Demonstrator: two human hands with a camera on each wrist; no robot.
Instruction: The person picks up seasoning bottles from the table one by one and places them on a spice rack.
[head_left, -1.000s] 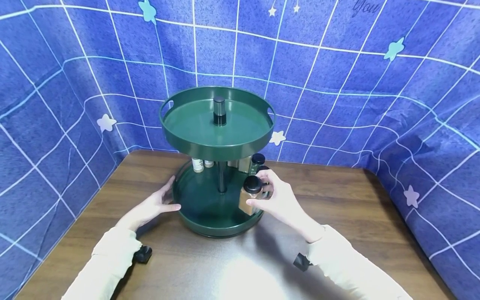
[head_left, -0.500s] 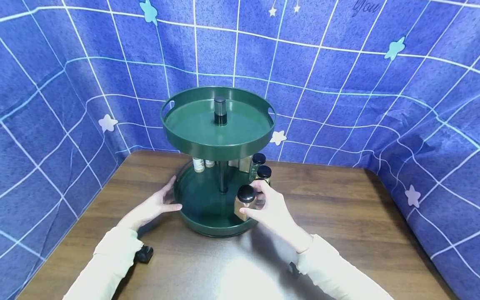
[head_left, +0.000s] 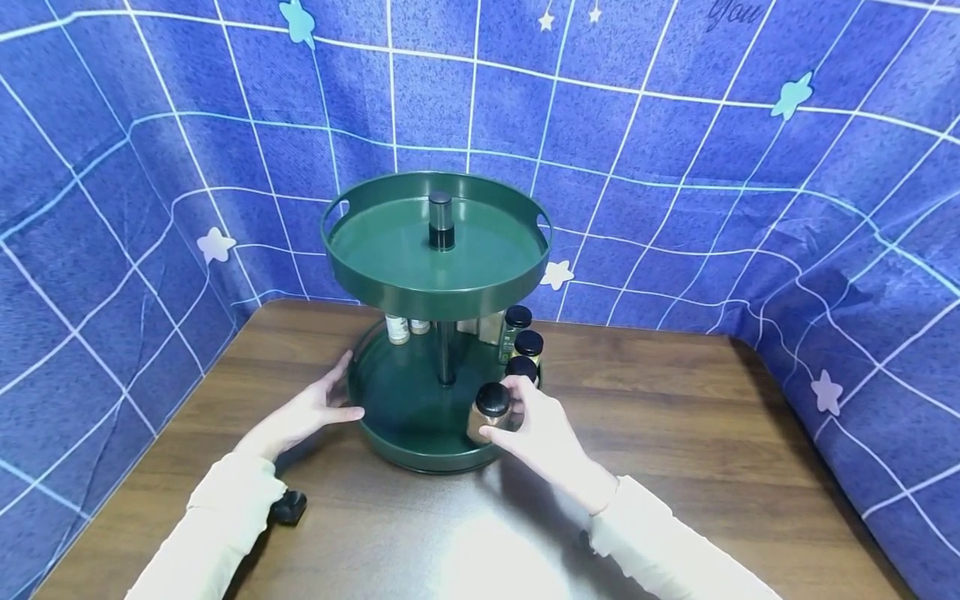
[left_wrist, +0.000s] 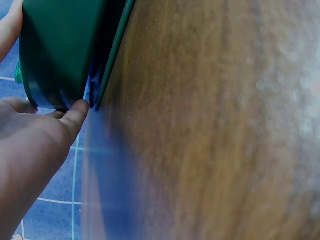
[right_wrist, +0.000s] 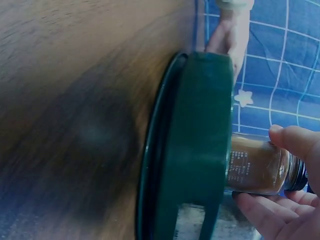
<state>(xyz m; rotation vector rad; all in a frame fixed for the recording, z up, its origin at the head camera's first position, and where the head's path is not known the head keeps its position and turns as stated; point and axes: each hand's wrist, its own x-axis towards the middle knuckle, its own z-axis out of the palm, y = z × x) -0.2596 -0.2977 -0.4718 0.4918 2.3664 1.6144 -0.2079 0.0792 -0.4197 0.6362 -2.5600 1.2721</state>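
Note:
My right hand (head_left: 546, 433) pinches a square glass spice jar (head_left: 489, 417) of brown powder with a black lid. In the right wrist view the jar (right_wrist: 257, 164) has its base behind the rim of the green two-tier turntable's lower tray (right_wrist: 200, 130); whether it touches the tray floor I cannot tell. My left hand (head_left: 303, 417) rests against the left side of the lower tray (head_left: 427, 460), its thumb and fingers spread along the rim. In the left wrist view, fingertips (left_wrist: 77, 107) touch the outer wall of that tray.
Several other jars stand along the lower tray's edge: black-lidded ones (head_left: 517, 329) at the right, pale bottles (head_left: 397, 330) at the back left. The upper tray (head_left: 442, 292) overhangs them around a central post (head_left: 445, 354). Behind the wooden table (head_left: 660, 400) hangs a blue curtain (head_left: 675, 167).
My right hand has lowered the jar and brought it slightly left, into the front right of the lower tray. Two black-lidded jars behind it have come into fuller view. The left hand stays put.

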